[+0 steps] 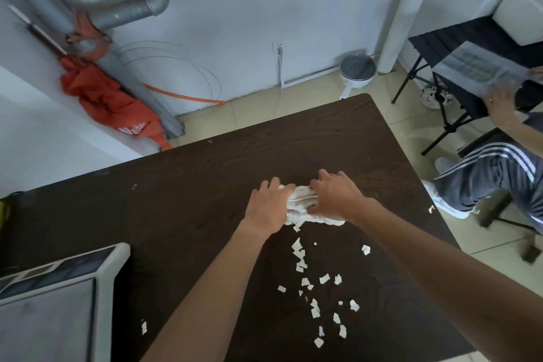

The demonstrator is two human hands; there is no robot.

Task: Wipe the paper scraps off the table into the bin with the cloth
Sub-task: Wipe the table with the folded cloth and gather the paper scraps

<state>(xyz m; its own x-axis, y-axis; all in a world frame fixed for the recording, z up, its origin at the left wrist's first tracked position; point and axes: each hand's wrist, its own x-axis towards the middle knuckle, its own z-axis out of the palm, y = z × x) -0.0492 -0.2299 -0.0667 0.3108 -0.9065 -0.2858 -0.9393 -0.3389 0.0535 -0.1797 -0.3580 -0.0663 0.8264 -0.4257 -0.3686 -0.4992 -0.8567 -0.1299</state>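
Note:
A bunched white cloth (300,203) lies on the dark wooden table (205,179), near its middle. My left hand (266,206) grips the cloth's left end and my right hand (335,197) grips its right end, fingers curled into the fabric. Several white paper scraps (316,297) are scattered on the table between the cloth and me, with single scraps at the left (144,328) and at the right edge (431,209). No bin is clearly visible.
A white-framed device (58,297) sits at the table's near left corner. A seated person in striped trousers (493,182) is to the right, beside a black folding table (458,47). A white round appliance (357,69) and an orange cloth (108,100) are by the wall.

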